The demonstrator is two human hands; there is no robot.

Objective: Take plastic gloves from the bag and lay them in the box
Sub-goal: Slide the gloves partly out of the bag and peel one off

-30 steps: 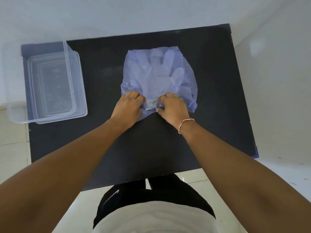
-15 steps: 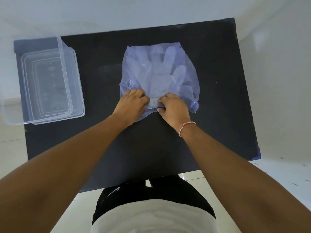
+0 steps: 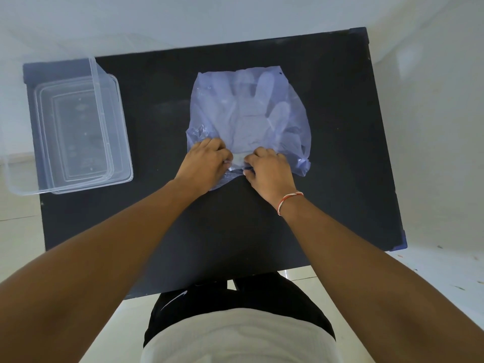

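The left hand [image 3: 207, 159] and right hand [image 3: 268, 166] pinch the near, open edge of the bag [image 3: 248, 119], fingers closed on the film. The bag lies flat on the dark surface [image 3: 235, 231]; the gloves [image 3: 251, 111] show through it. They are probably light, limp and slippery; grip at the cuff. The clear box [image 3: 78, 127] stands well apart to the left, with no gloves in it.
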